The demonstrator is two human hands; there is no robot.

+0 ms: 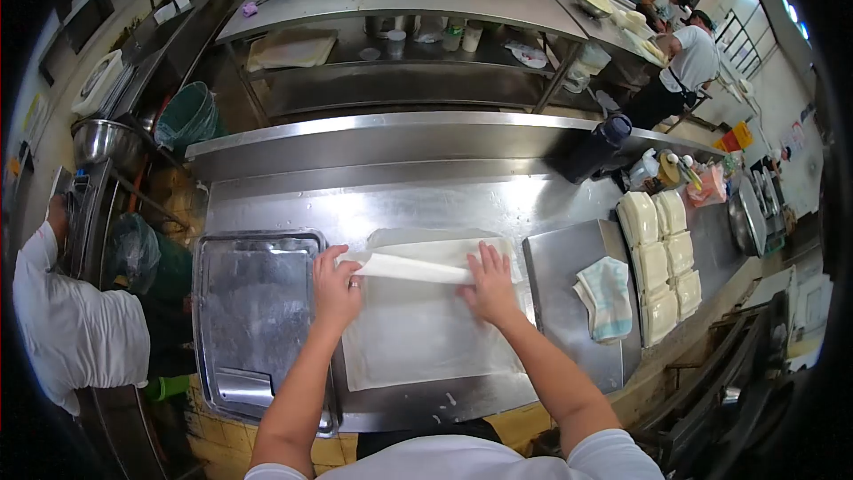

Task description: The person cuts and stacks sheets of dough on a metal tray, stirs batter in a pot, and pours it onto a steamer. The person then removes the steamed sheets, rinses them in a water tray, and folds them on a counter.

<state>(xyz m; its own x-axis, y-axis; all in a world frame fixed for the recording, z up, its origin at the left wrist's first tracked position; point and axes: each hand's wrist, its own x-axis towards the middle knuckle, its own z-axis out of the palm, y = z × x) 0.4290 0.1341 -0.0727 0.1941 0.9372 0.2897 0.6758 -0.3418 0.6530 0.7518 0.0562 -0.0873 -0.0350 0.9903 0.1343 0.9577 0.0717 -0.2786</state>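
while the hands stand apart at either end of a pale fold, the sheet [426, 333] lies on the steel counter [391, 413] straight in front of the person, between a tray [253, 302] and a low steel box [577, 253]. the left hand [338, 289], with a ring on it, bends its fingers at the fold's left end, though whether thumb and fingers close on it is hard to tell from above; the right hand [490, 289] lies palm down with its fingers spread on the right end. the sheet should be very light and limp, likely to crease or slide rather than resist, and perhaps easy to tear if tugged from one side. the best hold is probably both ends of the fold, lightly, with flat fingers to keep it even. it looks thin and slightly see-through, a matt off-white with straight edges, while the fold makes a narrow, whiter, rounded strip across it. the tray is shallow metal with rounded corners and a dull, marked floor; the box is flat and smooth, and bears a soft, rumpled cloth [607, 300]. beyond it, glossy cream blocks [653, 262] with rounded corners sit in two rows, near a dark, cylindrical flask [597, 149]
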